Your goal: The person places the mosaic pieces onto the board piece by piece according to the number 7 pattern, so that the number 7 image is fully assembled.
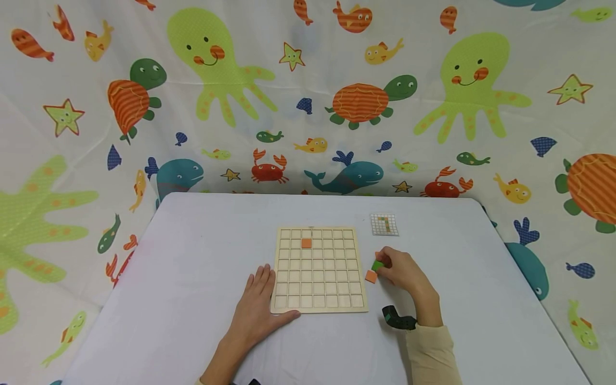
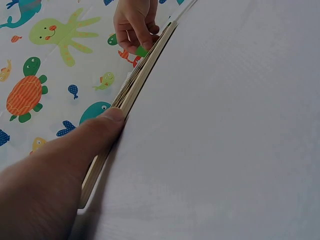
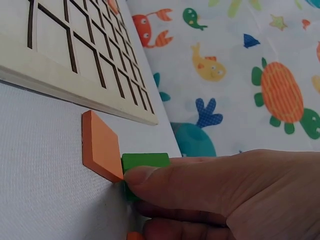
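- Left hand (image 1: 253, 308): fingers outstretched, touching the board (image 1: 319, 275).
- Board: just right of that hand, bearing one orange tile (image 1: 306, 243).
- Loose orange tile (image 1: 370, 277): just left of the right hand (image 1: 403, 270).
- Green tile (image 1: 377, 265): pinched in the right hand.
- Card (image 1: 384, 225): beyond that pinch.

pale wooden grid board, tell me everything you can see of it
The pale, wooden-looking grid board lies flat on the white table. Lines divide its face into square cells inside a plain border. One orange square tile sits in the second row from the far edge; the bare left hand touches its near edge.
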Motion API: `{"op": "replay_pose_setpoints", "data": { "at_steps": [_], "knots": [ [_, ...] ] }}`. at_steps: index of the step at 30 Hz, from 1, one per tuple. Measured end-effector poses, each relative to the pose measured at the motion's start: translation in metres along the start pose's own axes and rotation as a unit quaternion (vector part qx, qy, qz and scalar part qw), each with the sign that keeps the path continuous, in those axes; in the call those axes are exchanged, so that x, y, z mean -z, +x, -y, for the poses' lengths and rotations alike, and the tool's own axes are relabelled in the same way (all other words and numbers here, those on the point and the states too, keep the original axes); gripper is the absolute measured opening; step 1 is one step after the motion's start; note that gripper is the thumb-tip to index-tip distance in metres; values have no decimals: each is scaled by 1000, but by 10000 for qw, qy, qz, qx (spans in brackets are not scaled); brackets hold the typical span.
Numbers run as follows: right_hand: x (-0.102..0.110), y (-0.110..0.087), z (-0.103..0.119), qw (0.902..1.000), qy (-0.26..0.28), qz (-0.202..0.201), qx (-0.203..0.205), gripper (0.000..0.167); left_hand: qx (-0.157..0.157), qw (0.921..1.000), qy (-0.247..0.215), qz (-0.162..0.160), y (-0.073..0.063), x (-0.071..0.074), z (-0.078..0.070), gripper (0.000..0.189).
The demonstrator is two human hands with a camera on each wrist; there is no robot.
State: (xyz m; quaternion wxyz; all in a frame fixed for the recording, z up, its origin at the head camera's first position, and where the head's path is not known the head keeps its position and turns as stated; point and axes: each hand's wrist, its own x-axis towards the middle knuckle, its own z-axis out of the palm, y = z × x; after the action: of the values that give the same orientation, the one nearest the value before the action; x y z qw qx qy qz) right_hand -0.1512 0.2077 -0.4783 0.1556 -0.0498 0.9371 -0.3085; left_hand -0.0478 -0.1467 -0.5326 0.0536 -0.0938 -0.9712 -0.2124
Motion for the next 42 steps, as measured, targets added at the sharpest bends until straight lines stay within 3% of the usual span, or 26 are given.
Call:
{"op": "replay_pose_setpoints", "data": {
  "at_steps": [17,26,32,42],
  "knots": [
    [-1,0,4,9997,69,-200,-112,21,-10,9999,-54,-107,-1,-2,-1,116],
    [-7,5,8,9976,-165,-593,314,17,16,10000,-60,3,-1,0,-1,116],
    [-11,7,13,9963,-76,-630,579,17,16,10000,-56,4,-1,0,0,116],
    [-15,11,21,9958,58,-610,674,20,35,10000,-48,-3,0,0,0,115]
  ]
}}
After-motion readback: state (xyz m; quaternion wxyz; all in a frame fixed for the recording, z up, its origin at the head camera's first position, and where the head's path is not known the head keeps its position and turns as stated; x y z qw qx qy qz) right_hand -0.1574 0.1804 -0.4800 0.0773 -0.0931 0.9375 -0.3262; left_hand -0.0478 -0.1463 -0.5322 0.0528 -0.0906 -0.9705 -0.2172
